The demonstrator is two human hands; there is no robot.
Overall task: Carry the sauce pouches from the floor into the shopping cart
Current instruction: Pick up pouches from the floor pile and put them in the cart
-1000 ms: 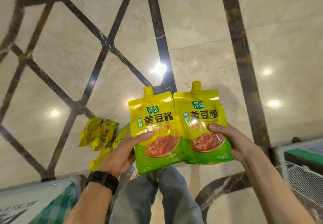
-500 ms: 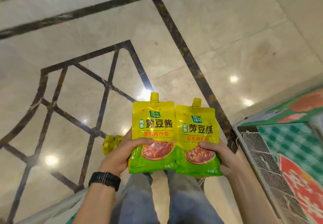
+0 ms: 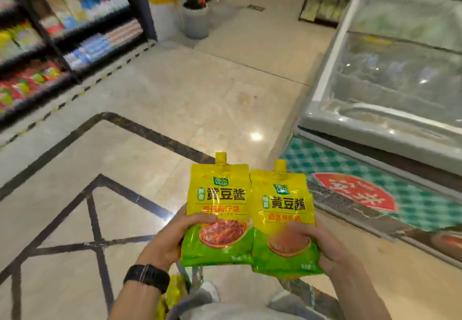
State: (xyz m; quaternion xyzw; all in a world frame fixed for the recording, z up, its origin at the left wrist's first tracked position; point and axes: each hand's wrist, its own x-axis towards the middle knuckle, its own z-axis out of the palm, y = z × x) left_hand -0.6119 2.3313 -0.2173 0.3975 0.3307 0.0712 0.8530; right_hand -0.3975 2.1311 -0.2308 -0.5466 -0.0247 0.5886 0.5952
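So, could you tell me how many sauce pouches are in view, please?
2 clearly: left pouch in the left hand, right pouch in the right hand. Yellow packaging below the left hand may be more, mostly hidden.

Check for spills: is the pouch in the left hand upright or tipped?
Upright. The left hand grips the left pouch near its bottom edge, with the yellow spout cap pointing up and the label level.

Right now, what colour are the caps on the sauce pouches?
Yellow: the cap on each sauce pouch, clearest in the head view.
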